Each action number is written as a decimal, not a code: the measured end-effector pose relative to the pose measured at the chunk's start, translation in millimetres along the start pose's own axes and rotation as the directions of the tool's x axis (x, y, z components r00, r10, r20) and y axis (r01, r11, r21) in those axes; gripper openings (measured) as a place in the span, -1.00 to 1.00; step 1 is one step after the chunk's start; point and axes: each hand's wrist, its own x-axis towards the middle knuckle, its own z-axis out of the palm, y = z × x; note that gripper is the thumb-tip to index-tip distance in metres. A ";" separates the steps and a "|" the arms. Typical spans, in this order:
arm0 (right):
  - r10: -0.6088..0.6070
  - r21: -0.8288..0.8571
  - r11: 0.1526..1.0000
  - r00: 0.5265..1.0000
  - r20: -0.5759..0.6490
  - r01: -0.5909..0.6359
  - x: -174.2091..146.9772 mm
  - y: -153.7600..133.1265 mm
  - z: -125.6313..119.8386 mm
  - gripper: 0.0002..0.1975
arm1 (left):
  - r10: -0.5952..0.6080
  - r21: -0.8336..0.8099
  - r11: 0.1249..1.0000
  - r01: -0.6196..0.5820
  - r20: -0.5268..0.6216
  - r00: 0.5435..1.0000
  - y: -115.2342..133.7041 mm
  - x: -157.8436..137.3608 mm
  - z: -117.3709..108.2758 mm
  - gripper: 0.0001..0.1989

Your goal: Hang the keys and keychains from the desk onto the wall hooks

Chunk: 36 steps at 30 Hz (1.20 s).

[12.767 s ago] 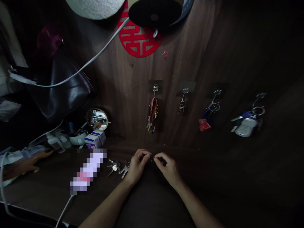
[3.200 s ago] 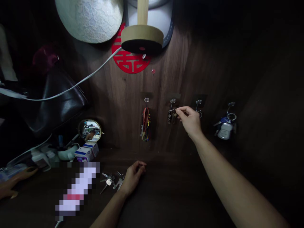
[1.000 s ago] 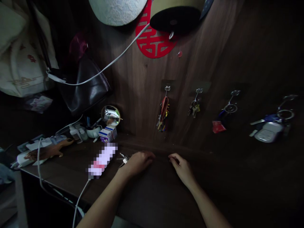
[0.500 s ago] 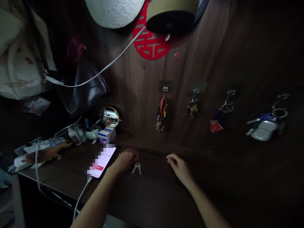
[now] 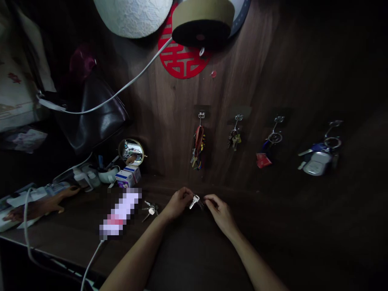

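My left hand [image 5: 179, 202] is closed, gripping a small bunch of keys [image 5: 194, 201] between thumb and fingers above the dark wooden surface. One silver key catches the light; a darker one beside it is hard to make out. On the other side of the keys is my right hand [image 5: 220, 212], fingers loosely curved and a little apart. Its fingertips come very close to the keys; whether they touch cannot be made out. Another bunch of keys [image 5: 150, 210] lies on the surface left of my left wrist.
A charging phone [image 5: 119, 214] lies at left, near a small box [image 5: 128, 176], a round mirror [image 5: 131, 152] and a brown carved figure [image 5: 42, 206]. On the wall, hooks hold key bunches [image 5: 198, 147] and a ring with a silver fob [image 5: 317, 163]. Hats [image 5: 133, 18] hang above.
My left hand has moved right with the keys, towards my right hand. The key bunch on the surface has come into full view. The whole view has shifted slightly.
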 end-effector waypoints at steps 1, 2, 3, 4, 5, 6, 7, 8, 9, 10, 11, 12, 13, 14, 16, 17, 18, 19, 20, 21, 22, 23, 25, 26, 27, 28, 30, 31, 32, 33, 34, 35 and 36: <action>0.004 0.007 1.000 1.000 -0.002 -0.004 -0.3 -1.8 0.8 -0.73 | -0.008 -0.088 0.996 0.007 -0.009 1.000 -1.6 1.4 5.4 -0.77; 0.005 0.013 1.000 1.000 -0.002 -0.005 -0.5 -2.9 1.9 -0.72 | -0.005 -0.156 0.988 0.001 -0.021 1.000 -2.8 1.7 10.3 -0.74; -0.001 0.024 1.000 1.000 0.004 0.001 -0.5 -3.3 3.0 -0.72 | 0.005 -0.200 0.980 -0.012 -0.035 0.999 -3.7 1.2 14.4 -0.71; -0.016 0.042 0.999 1.000 0.014 0.015 -0.5 -2.9 4.3 -0.72 | 0.019 -0.224 0.974 -0.030 -0.049 0.999 -4.3 0.1 17.7 -0.69; -0.035 0.063 0.997 0.999 0.022 0.033 -0.4 -1.8 5.4 -0.72 | 0.031 -0.237 0.970 -0.044 -0.060 0.998 -4.8 -1.3 20.1 -0.67; -0.054 0.083 0.995 0.998 0.026 0.052 -0.3 -0.4 6.4 -0.73 | 0.034 -0.250 0.967 -0.049 -0.062 0.997 -5.4 -2.6 21.7 -0.65; -0.069 0.095 0.993 0.997 0.027 0.066 -0.4 1.0 7.2 -0.74 | 0.028 -0.267 0.963 -0.043 -0.059 0.998 -6.0 -3.8 22.6 -0.64; -0.079 0.100 0.992 0.997 0.026 0.076 -0.5 2.3 7.8 -0.74 | 0.014 -0.291 0.956 -0.029 -0.053 0.998 -6.8 -4.6 22.7 -0.62; -0.085 0.098 0.992 0.996 0.026 0.082 -0.8 3.1 8.2 -0.74 | -0.002 -0.319 0.948 -0.014 -0.050 0.999 -7.7 -5.1 22.3 -0.61; -0.087 0.091 0.992 0.996 0.026 0.084 -1.1 3.4 8.4 -0.73 | -0.018 -0.346 0.938 0.000 -0.048 0.999 -8.6 -5.3 21.6 -0.60; -0.089 0.080 0.993 0.996 0.029 0.087 -1.6 3.0 8.3 -0.73 | -0.032 -0.370 0.929 0.013 -0.046 0.998 -9.2 -5.4 20.6 -0.59; -0.094 0.069 0.993 0.995 0.032 0.092 -2.1 2.1 7.9 -0.72 | -0.043 -0.388 0.921 0.023 -0.043 0.998 -9.4 -5.6 19.6 -0.58; -0.100 0.059 0.993 0.994 0.031 0.098 -2.6 0.7 7.4 -0.72 | -0.051 -0.400 0.916 0.031 -0.039 0.998 -9.2 -5.9 18.8 -0.58; -0.109 0.048 0.993 0.994 0.024 0.107 -3.1 -1.1 6.7 -0.72 | -0.057 -0.407 0.913 0.040 -0.029 0.998 -8.6 -6.5 18.1 -0.59; -0.136 0.017 0.991 0.991 0.002 0.136 -3.7 -5.3 4.8 -0.73 | -0.061 -0.397 0.916 0.057 0.001 0.998 -6.9 -7.9 17.7 -0.59; -0.153 -0.001 0.988 0.988 -0.008 0.153 -3.9 -7.4 3.9 -0.73 | -0.059 -0.383 0.922 0.059 0.012 0.998 -6.1 -8.6 18.0 -0.59; -0.171 -0.020 0.985 0.985 -0.016 0.171 -4.1 -9.4 3.1 -0.73 | -0.051 -0.365 0.929 0.053 0.015 0.999 -5.8 -9.2 18.6 -0.58; -0.188 -0.038 0.982 0.982 -0.020 0.188 -4.4 -11.1 2.4 -0.73 | -0.038 -0.345 0.938 0.039 0.011 0.999 -5.9 -9.5 19.5 -0.57; -0.204 -0.053 0.978 0.979 -0.021 0.203 -4.6 -12.5 1.9 -0.73 | -0.023 -0.323 0.946 0.023 0.003 1.000 -6.4 -9.6 20.4 -0.55; -0.217 -0.060 0.975 0.976 -0.021 0.215 -4.8 -13.6 1.6 -0.73 | -0.010 -0.301 0.954 0.007 -0.009 1.000 -7.3 -9.6 21.4 -0.54; -0.225 -0.061 0.973 0.974 -0.018 0.223 -5.1 -14.5 1.5 -0.74 | 0.001 -0.282 0.959 -0.006 -0.017 1.000 -8.3 -9.5 22.2 -0.55; -0.227 -0.055 0.973 0.974 -0.019 0.226 -5.3 -15.1 1.5 -0.75 | 0.009 -0.267 0.964 -0.014 -0.018 1.000 -9.2 -9.4 22.9 -0.57; -0.211 -0.033 0.977 0.977 -0.033 0.210 -5.5 -15.6 1.5 -0.77 | 0.018 -0.251 0.968 -0.017 -0.001 1.000 -10.2 -9.3 23.2 -0.61; -0.195 -0.015 0.981 0.980 -0.046 0.194 -5.4 -15.5 1.5 -0.77 | 0.023 -0.252 0.968 -0.020 0.011 1.000 -10.1 -9.3 23.0 -0.62; -0.174 0.006 0.985 0.983 -0.061 0.175 -5.2 -15.3 1.5 -0.78 | 0.031 -0.254 0.967 -0.024 0.022 0.999 -9.9 -9.3 22.5 -0.62; -0.152 0.029 0.988 0.986 -0.076 0.154 -5.0 -14.9 1.5 -0.78 | 0.037 -0.258 0.966 -0.027 0.031 0.999 -9.4 -9.2 21.9 -0.61; -0.110 0.083 0.990 0.990 -0.094 0.117 -4.5 -14.1 1.7 -0.79 | 0.040 -0.267 0.963 -0.029 0.034 0.999 -8.3 -8.7 20.6 -0.61; -0.090 0.116 0.988 0.991 -0.095 0.100 -4.2 -13.8 1.9 -0.79 | 0.037 -0.276 0.961 -0.026 0.033 0.999 -7.8 -8.3 20.0 -0.62; -0.069 0.151 0.985 0.993 -0.092 0.082 -3.9 -13.6 2.2 -0.78 | 0.031 -0.289 0.957 -0.020 0.033 0.999 -7.2 -8.0 19.5 -0.62; -0.044 0.190 0.980 0.995 -0.086 0.060 -3.6 -13.6 2.6 -0.78 | 0.024 -0.308 0.951 -0.013 0.033 0.999 -6.6 -7.7 19.2 -0.62; -0.019 0.229 0.973 0.997 -0.078 0.036 -3.2 -13.7 2.9 -0.77 | 0.016 -0.329 0.944 -0.003 0.034 0.999 -5.9 -7.6 19.0 -0.62; 0.005 0.265 0.964 0.998 -0.067 0.013 -2.7 -14.0 3.3 -0.75 | 0.006 -0.350 0.937 0.007 0.036 0.999 -4.9 -7.7 18.8 -0.62; 0.028 0.295 0.956 0.998 -0.056 -0.010 -2.2 -14.3 3.5 -0.74 | -0.006 -0.371 0.929 0.020 0.037 0.999 -3.9 -7.9 18.8 -0.62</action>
